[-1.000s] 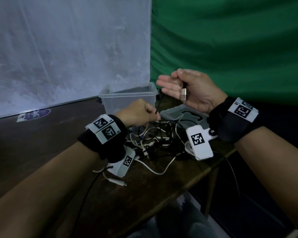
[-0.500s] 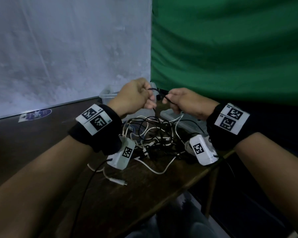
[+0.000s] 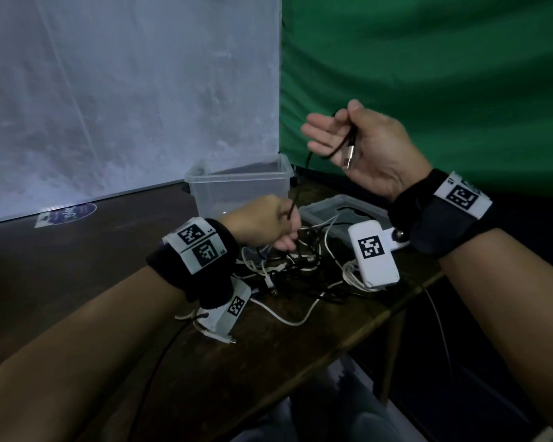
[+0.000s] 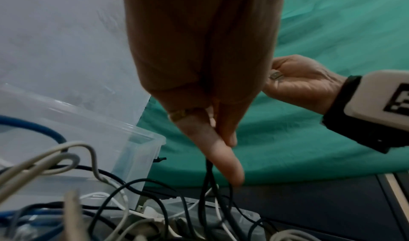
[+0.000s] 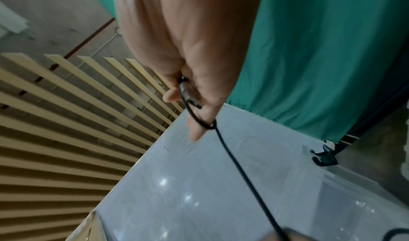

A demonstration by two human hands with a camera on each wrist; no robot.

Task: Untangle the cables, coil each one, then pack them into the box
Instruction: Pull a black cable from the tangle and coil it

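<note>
While the table bore the whole job at its near corner, the box stood open at the back of the pile, apparently so coils could be dropped straight in, and its lid lay flat just to the right, partly under the wires. Between these and the table edge the tangle of black and white cables remained knotted, none yet coiled, so the task was judged to be at its start. One black cable ran taut from the pile up to the right hand, raised well above the table, seemingly to draw that cable free. That hand pinched the cable beside its metal plug between thumb and forefinger, the other fingers spread. Lower down, the left hand gripped the same cable just above the tangle, probably to hold the knot back. Only the left wrist view showed a blue cable in the pile; only the right wrist view showed the black cable looped over a right fingertip.
</note>
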